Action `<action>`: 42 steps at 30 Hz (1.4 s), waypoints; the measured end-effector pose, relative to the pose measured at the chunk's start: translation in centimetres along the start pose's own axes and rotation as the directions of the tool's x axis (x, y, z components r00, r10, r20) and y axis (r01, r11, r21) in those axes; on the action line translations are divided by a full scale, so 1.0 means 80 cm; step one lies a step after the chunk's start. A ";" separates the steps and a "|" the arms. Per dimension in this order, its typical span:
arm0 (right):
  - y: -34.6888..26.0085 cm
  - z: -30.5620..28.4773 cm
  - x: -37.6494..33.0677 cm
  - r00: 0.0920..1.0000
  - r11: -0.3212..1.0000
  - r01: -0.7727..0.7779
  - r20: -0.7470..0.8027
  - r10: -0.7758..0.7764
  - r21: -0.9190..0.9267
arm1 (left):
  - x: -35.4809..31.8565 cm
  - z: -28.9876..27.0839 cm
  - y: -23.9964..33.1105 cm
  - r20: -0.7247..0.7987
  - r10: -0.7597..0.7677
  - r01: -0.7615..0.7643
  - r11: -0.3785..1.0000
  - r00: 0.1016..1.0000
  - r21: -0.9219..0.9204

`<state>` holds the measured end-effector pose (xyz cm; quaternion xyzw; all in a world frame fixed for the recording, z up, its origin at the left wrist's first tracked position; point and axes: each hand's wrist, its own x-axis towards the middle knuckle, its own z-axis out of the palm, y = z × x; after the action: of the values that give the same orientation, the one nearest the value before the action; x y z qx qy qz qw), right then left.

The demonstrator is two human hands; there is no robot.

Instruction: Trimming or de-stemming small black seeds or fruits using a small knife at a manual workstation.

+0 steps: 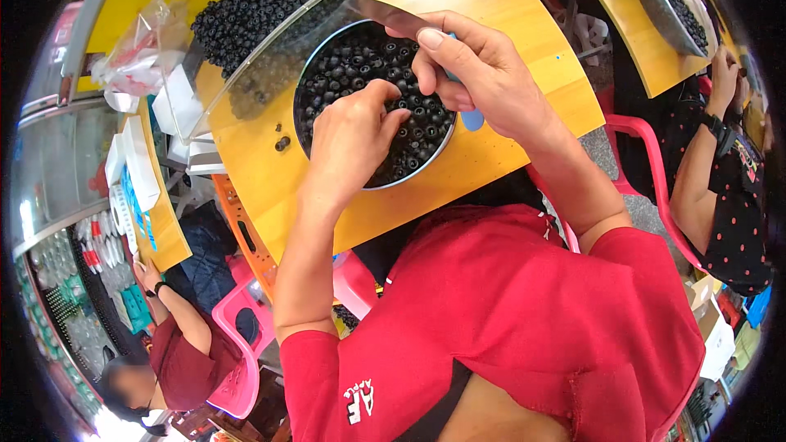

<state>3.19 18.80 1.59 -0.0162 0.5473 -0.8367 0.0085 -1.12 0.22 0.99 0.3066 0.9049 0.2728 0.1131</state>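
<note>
A round bowl with a pale rim (413, 178) stands on the yellow table, filled with small black round pieces (348, 61), many with a ring-like hollow. My left hand (348, 139) reaches over the bowl's near side. Its thumb and index fingertip are apart, just above the pieces; its other fingers are hidden. Above the bowl's right side, my right hand (483, 74) is closed round a knife (389, 16). The blade points up and left past the far rim, and a blue part of the handle shows below the hand.
Left of the bowl, a clear plastic tub (282, 29) holds a heap of the same black pieces. A few loose ones (282, 144) lie on the table (524, 24). Other people sit at left and right on pink chairs (233, 315). Another bowl (667, 12) stands far right.
</note>
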 end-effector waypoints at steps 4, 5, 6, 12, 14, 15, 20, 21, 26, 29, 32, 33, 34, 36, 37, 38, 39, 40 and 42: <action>0.003 -0.001 -0.002 0.999 0.998 -0.011 -0.030 0.009 -0.062 | -0.001 -0.002 0.002 -0.061 0.028 -0.032 0.997 0.998 -0.065; 0.004 0.000 -0.002 1.000 0.998 -0.009 -0.031 0.007 -0.063 | -0.002 -0.006 0.003 -0.059 -0.016 0.003 0.980 0.998 -0.201; 0.004 0.001 -0.002 0.998 0.985 -0.002 -0.057 -0.007 -0.173 | -0.005 -0.010 0.003 -0.060 -0.014 0.001 0.980 0.998 -0.200; 0.006 0.018 -0.001 0.997 0.951 0.051 -0.031 -0.064 -0.304 | -0.025 -0.024 0.011 -0.284 0.091 -0.211 0.879 0.954 -0.428; 0.004 0.022 -0.001 0.996 0.986 -0.092 -0.006 0.092 -0.140 | -0.028 -0.025 0.015 -0.309 0.084 -0.219 0.873 0.947 -0.436; 0.004 0.022 -0.001 0.996 0.986 -0.091 -0.005 0.091 -0.142 | -0.028 -0.025 0.017 -0.330 0.077 -0.227 0.866 0.941 -0.445; 0.009 0.030 -0.001 0.959 0.926 -0.275 0.136 0.247 0.259 | -0.029 -0.009 0.011 -0.497 0.091 -0.343 0.828 0.863 -0.444; 0.011 0.033 -0.002 0.960 0.926 -0.274 0.135 0.246 0.258 | -0.028 -0.006 0.009 -0.543 0.070 -0.371 0.802 0.837 -0.468; 0.016 0.045 -0.006 0.987 0.977 -0.161 0.030 0.158 0.140 | -0.026 0.005 0.009 -0.605 0.040 -0.420 0.756 0.795 -0.502; 0.014 0.046 -0.007 0.995 0.994 -0.101 -0.001 0.102 0.051 | -0.027 0.007 0.005 -0.618 0.015 -0.405 0.767 0.786 -0.498; 0.011 0.045 -0.008 0.996 0.995 -0.091 0.004 0.091 0.033 | -0.025 0.005 0.008 -0.621 0.018 -0.400 0.779 0.784 -0.482; 0.012 0.045 -0.007 0.996 0.995 -0.092 0.005 0.092 0.033 | -0.024 0.004 0.009 -0.636 0.057 -0.422 0.793 0.769 -0.439; 0.013 0.045 -0.006 0.996 0.996 -0.085 0.007 0.085 0.019 | -0.024 0.003 0.009 -0.636 0.057 -0.422 0.794 0.769 -0.439; 0.012 0.045 -0.005 0.997 0.997 -0.078 0.010 0.078 0.007 | -0.026 0.001 0.007 -0.585 0.055 -0.401 0.780 0.809 -0.481; 0.009 0.045 -0.004 0.995 0.994 -0.104 0.012 0.103 0.044 | -0.027 0.001 0.006 -0.584 0.055 -0.401 0.780 0.810 -0.481; 0.008 0.044 -0.004 0.992 0.988 -0.130 0.015 0.129 0.081 | -0.029 0.001 0.004 -0.496 -0.031 -0.318 0.733 0.868 -0.602; 0.009 0.043 -0.004 0.992 0.988 -0.130 0.014 0.129 0.081 | -0.031 0.001 0.003 -0.394 -0.110 -0.225 0.671 0.913 -0.707; 0.010 0.043 -0.004 0.991 0.986 -0.132 0.026 0.130 0.098 | -0.032 0.001 0.004 -0.394 -0.110 -0.224 0.671 0.912 -0.707; 0.012 0.043 -0.003 0.991 0.984 -0.135 0.039 0.131 0.115 | -0.033 0.003 0.007 -0.301 -0.194 -0.166 0.511 0.934 -0.844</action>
<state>3.56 15.29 2.05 0.0078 0.4968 -0.8647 0.0739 1.33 -0.96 1.19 0.1476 0.6572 0.7342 0.0855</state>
